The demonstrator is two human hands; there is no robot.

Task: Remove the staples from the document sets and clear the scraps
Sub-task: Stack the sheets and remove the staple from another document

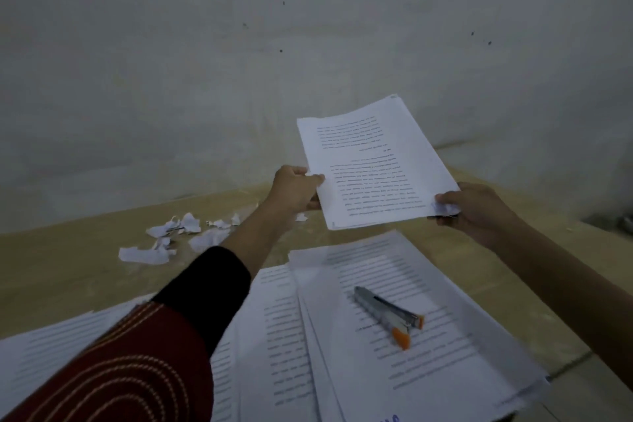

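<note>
Holding paper set [373, 164] aloft: left hand [296, 190] pinches one edge, right hand [471, 207] pinches torn corner. Light, floppy; support both sides.

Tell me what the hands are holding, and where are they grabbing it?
One document set, lifted up: the left hand pinches its left edge, the right hand pinches its near right corner.

Left arm wore a long sleeve [137, 356] of dark red cloth, stitched with pale concentric curved lines (several rows, evenly spaced), ending in a plain black band [209, 288] short of the left hand [296, 190]; right forearm [548, 271] showed uncovered.
</note>
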